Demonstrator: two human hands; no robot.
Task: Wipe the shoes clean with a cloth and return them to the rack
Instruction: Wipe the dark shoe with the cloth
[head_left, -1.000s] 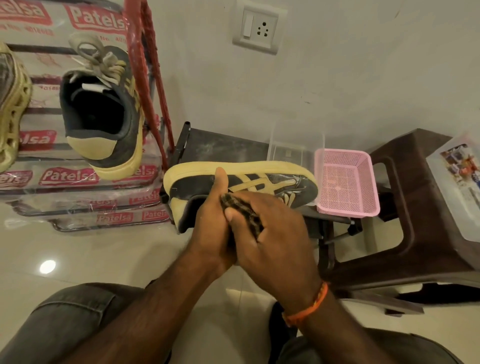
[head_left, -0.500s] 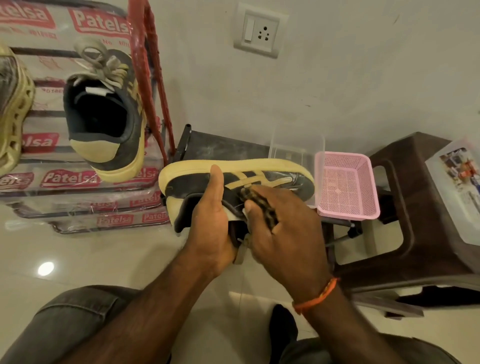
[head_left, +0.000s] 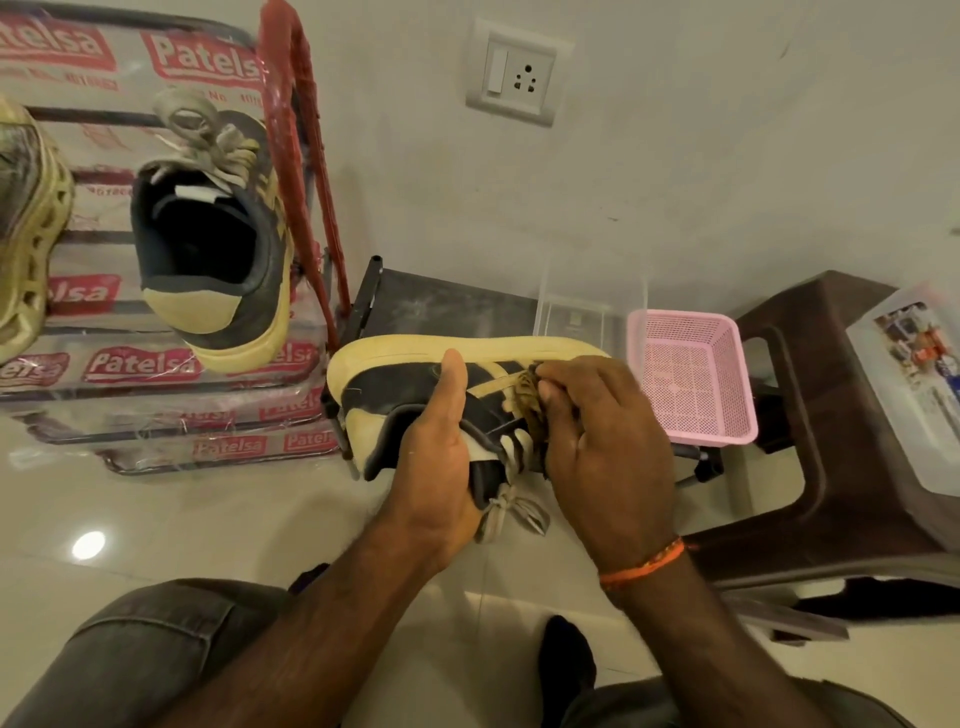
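On the far left, a beige perforated clog (head_left: 28, 228) and a black-and-tan sneaker (head_left: 218, 244) sit on the plastic-wrapped shoe rack (head_left: 171, 364). Beside it, the left hand (head_left: 441, 457) grips the matching sneaker (head_left: 400, 379) on its side, thumb across the upper. Against its stripes the right hand (head_left: 602, 447) pinches a brown cloth (head_left: 527, 397). Further right stand a pink basket (head_left: 691, 379) and brown stool (head_left: 826, 415).
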